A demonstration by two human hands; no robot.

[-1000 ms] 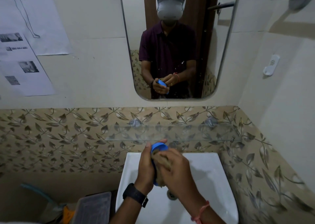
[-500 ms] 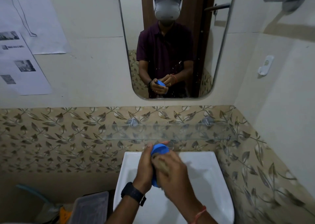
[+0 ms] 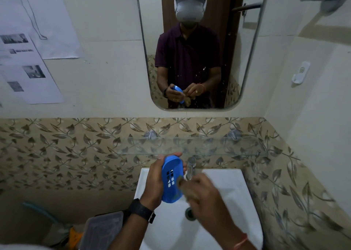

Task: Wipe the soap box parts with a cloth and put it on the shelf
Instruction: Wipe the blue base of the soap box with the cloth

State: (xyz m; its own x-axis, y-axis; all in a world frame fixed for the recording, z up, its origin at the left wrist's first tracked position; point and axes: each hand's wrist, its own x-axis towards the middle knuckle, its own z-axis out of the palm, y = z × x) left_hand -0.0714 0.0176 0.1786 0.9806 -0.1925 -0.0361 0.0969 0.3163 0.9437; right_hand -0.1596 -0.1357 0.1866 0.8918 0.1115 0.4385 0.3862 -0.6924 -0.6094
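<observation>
- Fingers of the left hand are clamped round the blue oval plastic soap box part. They wrap over its far end, with the palm against its left side.
- That soap box part stands on end with its hollow, slotted side towards the camera. It is held in the air above the far left part of the sink, near the tap and lower than the shelf.
- Motion blurs the right hand. Its fingers are bunched together on a brownish crumpled cloth, which touches the lower right edge of the soap box part.
- A black wristwatch sits on the left wrist, and a reddish thread band on the right.
- Under both hands lies the white rectangular ceramic sink, its round metal drain showing between the forearms.
- A shiny metal tap rises at the far rim of the sink, just right of the soap box part.
- Beyond the tap, a clear glass shelf runs across the leaf-patterned tiles.
- Higher on the wall, a rounded mirror reflects the person with both hands together at the waist.
- Printed paper sheets are stuck to the wall at far left.
- A small white wall hook is fixed on the right wall.
- At near left, beside the sink, sits a grey plastic lidded container.
</observation>
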